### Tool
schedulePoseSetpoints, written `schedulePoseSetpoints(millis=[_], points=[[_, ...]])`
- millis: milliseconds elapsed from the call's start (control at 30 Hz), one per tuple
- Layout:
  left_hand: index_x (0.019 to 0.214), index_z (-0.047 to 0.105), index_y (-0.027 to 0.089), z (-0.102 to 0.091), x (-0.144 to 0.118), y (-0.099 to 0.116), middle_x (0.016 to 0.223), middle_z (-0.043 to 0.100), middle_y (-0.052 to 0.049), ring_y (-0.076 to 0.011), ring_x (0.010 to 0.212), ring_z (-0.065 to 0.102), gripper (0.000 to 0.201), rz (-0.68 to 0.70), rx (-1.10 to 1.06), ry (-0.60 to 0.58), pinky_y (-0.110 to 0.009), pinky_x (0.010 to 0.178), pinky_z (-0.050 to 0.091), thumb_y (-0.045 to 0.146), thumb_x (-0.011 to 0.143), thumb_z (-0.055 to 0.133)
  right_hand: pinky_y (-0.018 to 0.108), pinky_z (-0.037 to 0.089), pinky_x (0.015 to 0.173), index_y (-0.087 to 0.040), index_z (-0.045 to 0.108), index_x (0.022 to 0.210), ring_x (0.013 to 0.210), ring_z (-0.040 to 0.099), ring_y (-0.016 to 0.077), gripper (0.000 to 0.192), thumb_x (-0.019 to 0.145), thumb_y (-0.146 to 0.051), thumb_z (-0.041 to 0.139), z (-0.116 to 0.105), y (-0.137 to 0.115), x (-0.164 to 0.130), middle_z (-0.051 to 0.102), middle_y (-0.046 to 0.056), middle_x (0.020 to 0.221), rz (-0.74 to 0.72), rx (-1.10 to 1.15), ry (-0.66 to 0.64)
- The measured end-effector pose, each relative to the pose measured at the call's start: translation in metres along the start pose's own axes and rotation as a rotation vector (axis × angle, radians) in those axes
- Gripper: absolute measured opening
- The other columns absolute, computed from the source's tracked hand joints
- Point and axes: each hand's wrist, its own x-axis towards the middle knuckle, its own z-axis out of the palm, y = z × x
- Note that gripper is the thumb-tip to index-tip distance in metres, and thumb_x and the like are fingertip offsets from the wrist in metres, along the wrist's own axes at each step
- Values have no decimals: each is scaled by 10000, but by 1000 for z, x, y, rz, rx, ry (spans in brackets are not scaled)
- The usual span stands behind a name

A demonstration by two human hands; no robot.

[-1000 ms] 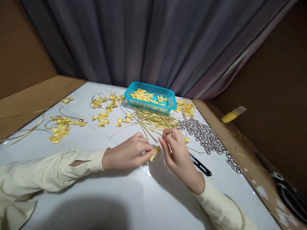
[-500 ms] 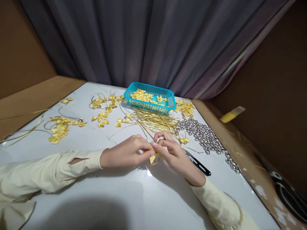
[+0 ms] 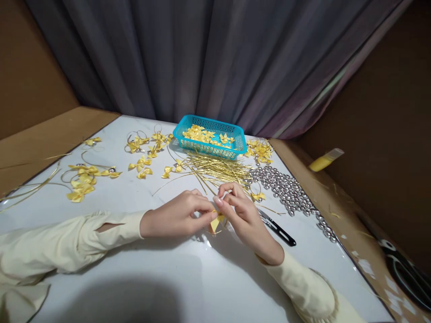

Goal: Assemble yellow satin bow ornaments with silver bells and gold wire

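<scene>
The left hand [image 3: 177, 217] and right hand [image 3: 244, 215] meet just above the white tabletop [image 3: 161, 273], near the middle of the scene. Both are closed to a fingertip pinch on one small yellow ribbon bow [image 3: 215, 220], the left from its left side, the right from above and to the right; the other fingers are loosely curled. A thin gold strand seems to run through the bow, though it is too fine to be sure.

The bow looks very light and soft, a satin sort of ribbon that would likely crease or slip out of shape if squeezed at the loops. The knot at its centre is probably the firmest place to take hold, with the loops left free.

Just right of the right hand lies a black-handled tool [image 3: 278, 229]. Beyond the hands is a sheaf of gold wires [image 3: 215, 168], thin and probably springy. To the right of them, a heap of silver beads [image 3: 286, 188], smooth and liable to roll. Farther off stands a turquoise basket [image 3: 208, 141] holding more bows. Finished bows on wire loops [image 3: 144, 154] lie scattered at far left, and a yellow tube [image 3: 325, 160] rests on the brown surface at right.
</scene>
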Motion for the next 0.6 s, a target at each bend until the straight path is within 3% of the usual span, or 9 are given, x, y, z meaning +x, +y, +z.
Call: schedulePoseSetpoints(millis=[233,467,600], points=[[733,655,131,2,-1,1,578,589,-10,-120,596,509,285,10,-4,31,-248,630,400,197,877,418,365,381,870,-176,519,632,955,476,168,286,889,-294,482,-4,4,2,478,46,932,-14,51,-124],[710,678,127,-1,0,2,643,656,-26,-98,576,562,308,-76,-191,2,-211,597,424,196,881,431,358,388,817,-186,477,644,891,478,170,239,883,-173,463,2,0,-3,479,38,867,-140,-19,30],[678,665,136,6,-3,2,626,653,-11,-97,573,540,300,-100,-183,-51,-219,617,412,172,876,442,348,389,753,-190,425,622,841,472,172,256,875,-163,457,-4,-1,0,472,37,838,-127,-68,180]])
